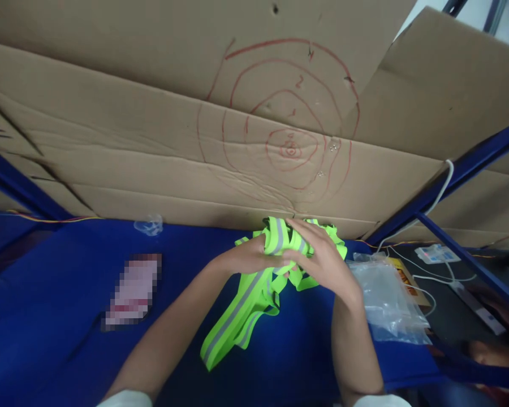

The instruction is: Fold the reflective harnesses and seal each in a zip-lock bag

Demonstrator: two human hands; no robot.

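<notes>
A bundle of neon yellow-green reflective straps point(237, 316) with grey stripes and small dark fittings is gathered between my hands over the blue surface. My left hand point(252, 257) grips the bundle from the left side, its fingers partly hidden among the bands. From the right, my right hand point(322, 257) closes over the same bundle, its thumb reaching toward the left hand. Long loops hang down from the hands toward me. More bands bunch up behind the fingers, near the cardboard.
Cardboard point(144, 135) with red drawn rings stands behind the blue surface point(59, 271). A blurred-out flat item point(133, 291) and crumpled clear plastic point(149, 225) lie at left. Clear plastic bags point(385, 297), white cables and a blue frame bar point(470, 254) are at right. Another person's hand point(492, 355) shows lower right.
</notes>
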